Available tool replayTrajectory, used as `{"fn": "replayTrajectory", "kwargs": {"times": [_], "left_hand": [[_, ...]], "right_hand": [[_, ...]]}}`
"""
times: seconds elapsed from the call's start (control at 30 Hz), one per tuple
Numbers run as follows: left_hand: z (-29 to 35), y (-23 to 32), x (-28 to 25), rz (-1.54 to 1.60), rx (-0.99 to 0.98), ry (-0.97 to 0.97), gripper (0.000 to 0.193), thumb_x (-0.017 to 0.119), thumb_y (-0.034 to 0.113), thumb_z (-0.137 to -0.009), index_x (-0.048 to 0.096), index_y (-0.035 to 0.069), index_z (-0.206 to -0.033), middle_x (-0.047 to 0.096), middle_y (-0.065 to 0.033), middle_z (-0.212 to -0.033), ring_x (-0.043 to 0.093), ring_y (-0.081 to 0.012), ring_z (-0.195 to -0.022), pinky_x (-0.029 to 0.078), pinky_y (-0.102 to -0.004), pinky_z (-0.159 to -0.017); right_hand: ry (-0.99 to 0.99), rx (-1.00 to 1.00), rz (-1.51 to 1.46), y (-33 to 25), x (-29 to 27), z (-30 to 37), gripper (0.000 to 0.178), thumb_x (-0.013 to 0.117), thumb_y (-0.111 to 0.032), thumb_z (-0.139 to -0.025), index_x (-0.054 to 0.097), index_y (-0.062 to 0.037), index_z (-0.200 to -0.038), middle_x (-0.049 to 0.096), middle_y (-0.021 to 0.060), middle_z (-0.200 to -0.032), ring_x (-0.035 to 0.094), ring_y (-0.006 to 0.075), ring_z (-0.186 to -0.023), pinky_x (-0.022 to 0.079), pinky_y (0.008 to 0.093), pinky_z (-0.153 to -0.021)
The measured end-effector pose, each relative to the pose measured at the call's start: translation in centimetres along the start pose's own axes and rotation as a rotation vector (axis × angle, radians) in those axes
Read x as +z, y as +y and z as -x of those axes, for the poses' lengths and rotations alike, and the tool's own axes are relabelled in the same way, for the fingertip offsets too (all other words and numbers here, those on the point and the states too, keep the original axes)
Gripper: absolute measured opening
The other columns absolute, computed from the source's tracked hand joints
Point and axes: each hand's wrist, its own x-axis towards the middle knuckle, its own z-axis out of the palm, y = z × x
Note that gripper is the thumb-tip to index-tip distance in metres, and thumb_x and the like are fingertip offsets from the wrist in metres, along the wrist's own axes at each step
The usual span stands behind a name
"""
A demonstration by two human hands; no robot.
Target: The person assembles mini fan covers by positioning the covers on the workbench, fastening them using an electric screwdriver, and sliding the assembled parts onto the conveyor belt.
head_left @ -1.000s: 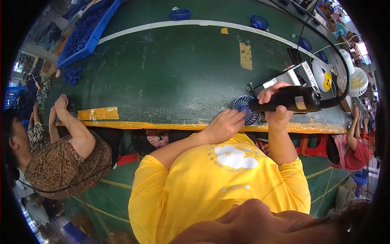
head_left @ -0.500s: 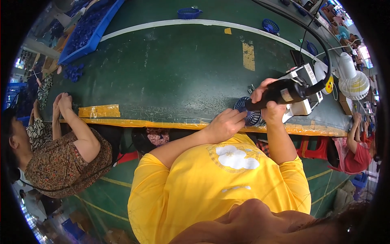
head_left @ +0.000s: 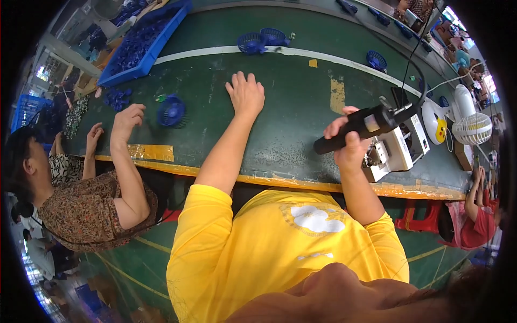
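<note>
My left hand [head_left: 245,96] reaches over the green worktable [head_left: 210,134], palm down. It holds nothing, and its fingers are slightly apart. My right hand [head_left: 347,141] is wrapped round a black electric screwdriver [head_left: 360,129], tilted with its dark front end toward the left. A cable runs from the back of the screwdriver. Beyond my left hand, a blue round fan grille [head_left: 251,43] and a second blue grille [head_left: 273,37] lie together by the white line. Another blue fan part [head_left: 172,110] is on the table to the left, near a co-worker's hand [head_left: 129,121].
A blue tray [head_left: 144,67] of blue parts stands at the far left. Loose blue pieces [head_left: 117,99] lie near it. On the right are a white machine [head_left: 396,151], a white desk fan [head_left: 471,126] and another blue grille [head_left: 376,60]. Co-workers sit on both sides.
My left hand has left the blue grille at the table edge and stretched forward. A second grille now lies by the white line, and a blue part has appeared near the left co-worker.
</note>
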Motion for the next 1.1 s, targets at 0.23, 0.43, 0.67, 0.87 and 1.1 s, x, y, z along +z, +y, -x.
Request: {"fn": "replayTrajectory", "kwargs": {"times": [0.23,0.43,0.67,0.87,1.1], "left_hand": [[-0.5,-1.8,1.6,0.039,-0.223,-0.037,0.043,0.08,0.028,-0.094,0.077,0.003,-0.129,0.074,-0.0226,-0.149,0.067,-0.0402,-0.139,0.051,-0.053,-0.117],[-0.3,-4.7,3.1,0.097,-0.43,-0.065,0.054,0.081,0.034,-0.097,0.077,0.002,-0.139,0.071,-0.0245,-0.155,0.063,-0.0428,-0.148,0.048,-0.055,-0.125],[1.5,-6.0,-0.3,0.174,-0.537,-0.005,0.06,0.082,0.037,-0.098,0.077,0.001,-0.146,0.072,-0.0259,-0.156,0.064,-0.0466,-0.15,0.049,-0.0526,-0.13],[12.8,-6.9,-7.6,0.183,-0.377,-0.043,0.048,0.085,0.032,-0.096,0.079,0.002,-0.134,0.071,-0.0237,-0.157,0.063,-0.0454,-0.148,0.049,-0.0545,-0.125],[15.2,5.2,-0.9,0.2,-0.227,-0.07,0.034,0.087,0.026,-0.094,0.081,0.004,-0.119,0.069,-0.0212,-0.158,0.063,-0.044,-0.146,0.049,-0.0566,-0.12]], "right_hand": [[-0.116,0.001,0.048,2.9,0.5,1.0,0.081,0.102,-0.028,-0.094,0.058,0.0045,-0.154,0.072,0.0099,-0.103,0.072,0.0192,-0.094,0.059,0.035,-0.086],[-0.185,0.012,0.042,2.9,0.2,2.2,0.079,0.104,-0.02,-0.091,0.061,0.0028,-0.153,0.073,0.009,-0.108,0.072,0.02,-0.103,0.059,0.0373,-0.095],[-0.107,0.044,-0.028,0.0,-2.0,4.3,0.076,0.096,-0.033,-0.098,0.059,0.0002,-0.155,0.073,0.0096,-0.103,0.072,0.0223,-0.097,0.06,0.0432,-0.095],[0.011,0.036,-0.01,-8.1,-7.9,4.6,0.091,0.093,-0.064,-0.094,0.057,-0.0014,-0.149,0.068,0.0083,-0.088,0.069,0.0226,-0.075,0.062,0.0434,-0.077],[0.083,-0.319,0.302,-12.9,-9.8,3.5,0.098,0.084,-0.086,-0.092,0.057,-0.007,-0.142,0.068,0.0073,-0.092,0.069,0.0219,-0.078,0.06,0.0422,-0.084]]}}
